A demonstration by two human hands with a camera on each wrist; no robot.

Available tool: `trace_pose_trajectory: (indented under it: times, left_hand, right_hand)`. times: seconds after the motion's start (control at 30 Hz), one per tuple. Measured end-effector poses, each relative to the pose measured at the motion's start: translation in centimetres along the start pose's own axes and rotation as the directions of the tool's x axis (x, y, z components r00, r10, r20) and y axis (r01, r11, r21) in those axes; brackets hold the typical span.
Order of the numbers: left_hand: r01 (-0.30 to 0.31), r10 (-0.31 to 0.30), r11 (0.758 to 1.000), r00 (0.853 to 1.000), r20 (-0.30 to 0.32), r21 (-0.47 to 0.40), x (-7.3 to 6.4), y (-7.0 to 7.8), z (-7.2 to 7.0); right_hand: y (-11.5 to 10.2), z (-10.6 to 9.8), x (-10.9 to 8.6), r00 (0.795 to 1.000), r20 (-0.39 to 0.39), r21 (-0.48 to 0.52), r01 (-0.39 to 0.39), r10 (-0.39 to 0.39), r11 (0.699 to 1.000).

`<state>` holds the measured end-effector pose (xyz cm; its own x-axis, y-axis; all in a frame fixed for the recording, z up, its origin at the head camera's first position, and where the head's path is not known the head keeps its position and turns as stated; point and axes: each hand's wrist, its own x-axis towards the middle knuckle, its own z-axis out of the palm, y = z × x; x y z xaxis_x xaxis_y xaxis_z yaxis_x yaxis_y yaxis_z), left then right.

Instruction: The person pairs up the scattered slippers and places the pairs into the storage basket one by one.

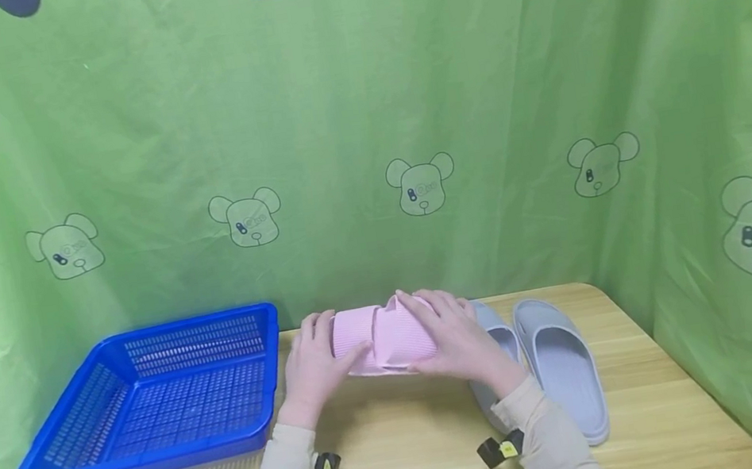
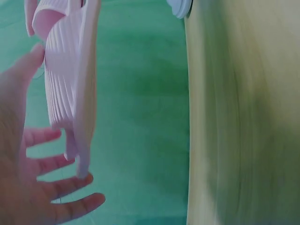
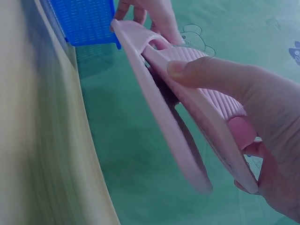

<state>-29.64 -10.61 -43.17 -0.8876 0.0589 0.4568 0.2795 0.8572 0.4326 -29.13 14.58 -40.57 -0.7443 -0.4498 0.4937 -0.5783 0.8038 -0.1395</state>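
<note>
A pair of pink slippers (image 1: 397,336) with ribbed straps is held up over the table, one overlapping the other. My left hand (image 1: 311,368) grips their left end, its thumb on a strap; in the left wrist view that hand's fingers (image 2: 61,187) spread around the tip. At the right end, my right hand (image 1: 462,341) holds a slipper between thumb and fingers. From the right wrist, the two pink soles (image 3: 161,117) show at an angle with a gap between them, and the right thumb (image 3: 187,72) presses on the nearer slipper.
A blue plastic basket (image 1: 272,409) with mesh walls stands at the left of the wooden table (image 1: 408,462). Two grey slippers (image 1: 578,390) lie side by side on the right, one partly behind my right arm. Green printed curtain (image 1: 330,113) encloses the back and sides.
</note>
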Motion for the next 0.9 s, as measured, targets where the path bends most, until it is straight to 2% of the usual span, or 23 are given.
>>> trace_pose_trajectory:
  times: [0.17,0.27,0.4,0.53,0.73,0.9]
  left_hand:
    - [-0.1,0.1,0.995,0.992,0.078,-0.006,0.1,-0.4,-0.1]
    - [-0.135,0.136,0.991,0.984,0.118,-0.015,0.0,-0.7,0.0]
    - [-0.155,0.158,0.987,0.976,0.147,-0.03,-0.2,-0.9,0.0]
    - [-0.179,0.183,0.983,0.973,0.141,-0.038,-0.3,-0.8,-0.1]
    - [-0.179,0.179,0.984,0.967,0.181,-0.013,-0.2,-0.7,-0.2]
    - [-0.203,0.2,0.979,0.964,0.175,-0.002,-0.2,-0.6,-0.2]
  right_hand:
    - [0.5,-0.5,-0.1,1.0,0.015,0.039,-0.015,0.014,0.999]
    - [0.7,-0.7,-0.2,1.0,0.023,0.058,-0.012,0.01,0.998]
    - [0.9,-1.1,-0.3,0.999,0.033,0.081,-0.01,0.008,0.997]
    - [1.0,-1.3,-0.3,0.999,0.033,0.097,-0.012,0.009,0.995]
    - [1.1,-1.3,-0.4,0.999,0.033,0.115,-0.004,0.0,0.993]
    - [1.1,-1.4,-0.5,1.0,0.017,0.12,0.015,-0.017,0.993]
